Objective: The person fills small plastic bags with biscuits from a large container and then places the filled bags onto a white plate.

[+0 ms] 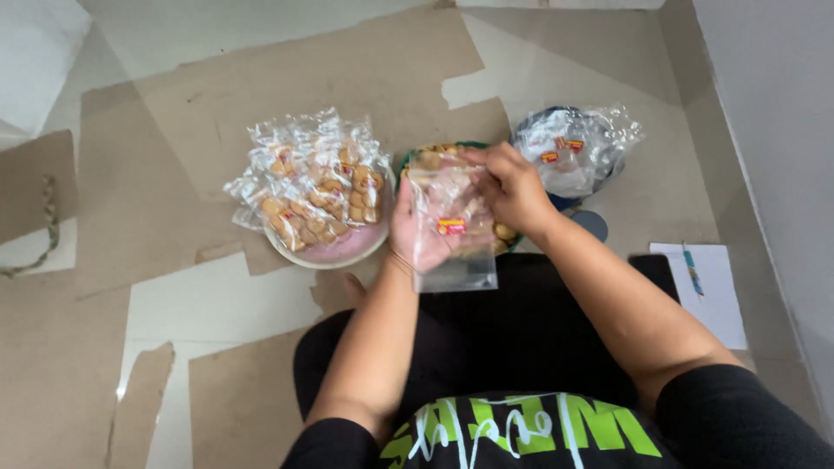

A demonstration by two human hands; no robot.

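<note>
**Seated on floor, both hands on one clear snack bag**

Floor (539, 61): pale, patched over with flattened brown cardboard sheets (261, 95). Person sits on it, black-clad legs spread out below the hands.

Pink bowl (343, 252), left of centre: heaped with filled clear packets of tan biscuits (313, 187).

Upper right: loose pile of empty clear bags (578, 143) with small red-yellow labels, lying on a dark round thing.

Centre: green-rimmed dish (473, 146) of loose biscuits, mostly hidden behind the hands.

Far right: white paper (717, 295), a pen (692, 269) lying on it.

Clear bag (452, 230): held upright over the lap, just in front of the dish, red-yellow label at its middle, some biscuits inside.

Left hand (415, 230): palm open behind the bag, fingers curled lightly round its left edge, supporting it.

Right hand (511, 187): at the bag's top edge, fingers bent and pinched at the opening; whether they hold a biscuit cannot be told.
</note>
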